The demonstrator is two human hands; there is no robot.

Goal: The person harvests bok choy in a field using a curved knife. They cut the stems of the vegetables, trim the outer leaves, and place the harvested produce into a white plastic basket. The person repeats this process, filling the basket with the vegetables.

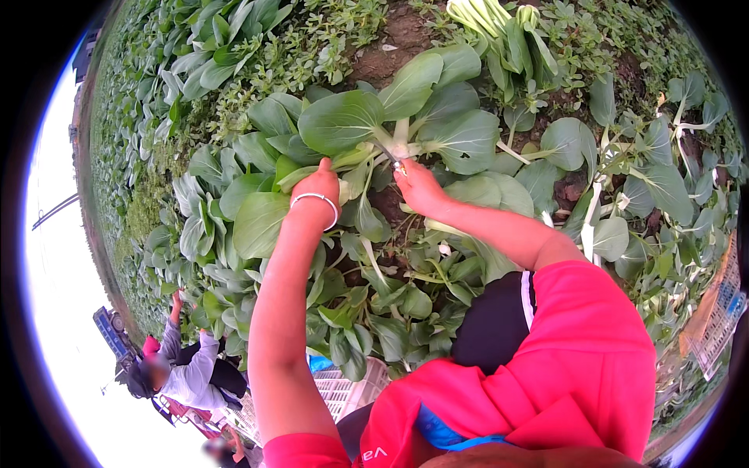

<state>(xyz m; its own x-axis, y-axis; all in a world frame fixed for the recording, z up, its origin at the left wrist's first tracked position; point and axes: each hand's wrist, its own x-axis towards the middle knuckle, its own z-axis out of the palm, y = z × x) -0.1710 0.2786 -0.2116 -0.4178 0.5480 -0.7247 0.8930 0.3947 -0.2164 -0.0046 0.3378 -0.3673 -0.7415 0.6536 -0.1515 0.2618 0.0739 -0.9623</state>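
My left hand (319,190), with a silver bangle (318,196) at its wrist, is closed around the pale stalks of a bok choy plant (357,155). Broad green leaves spread on both sides of that hand. In my right hand (422,188) is a small knife, its handle mostly covered by my fingers. The curved metal blade (385,152) lies against the stalks, close to the white base of another bok choy (401,137) with wide open leaves. Whether the blade has cut into a stalk cannot be told.
Cut bok choy (509,35) lie in a bunch on the weeds ahead. Loose leaves (591,216) litter the soil at right. White plastic crates (351,389) stand below and a crate (717,316) at far right. A co-worker (193,374) bends over the rows at lower left.
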